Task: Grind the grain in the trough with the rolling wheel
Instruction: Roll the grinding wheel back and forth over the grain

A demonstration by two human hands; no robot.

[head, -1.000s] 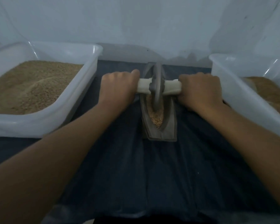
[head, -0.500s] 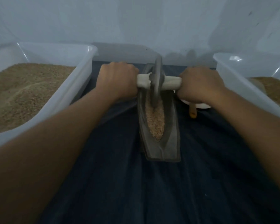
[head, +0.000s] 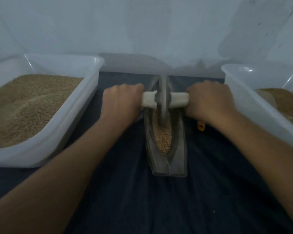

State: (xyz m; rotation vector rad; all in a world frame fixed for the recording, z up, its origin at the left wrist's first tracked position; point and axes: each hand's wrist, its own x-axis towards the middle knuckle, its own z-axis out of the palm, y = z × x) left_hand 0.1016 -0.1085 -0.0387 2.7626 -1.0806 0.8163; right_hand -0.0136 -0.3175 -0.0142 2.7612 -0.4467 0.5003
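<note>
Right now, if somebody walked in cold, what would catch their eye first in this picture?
Dead centre, a grey wheel stands upright in a narrow trough of grain, on a dark cloth. The left hand and right hand each grip an end of its pale handle. On either side sits a white tub of brown grain.

left hand point(head: 121, 100) fisted, right hand point(head: 208, 100) fisted

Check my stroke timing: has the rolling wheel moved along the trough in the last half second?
Yes, slightly: the rolling wheel has come back along the trough toward its near end.
</note>
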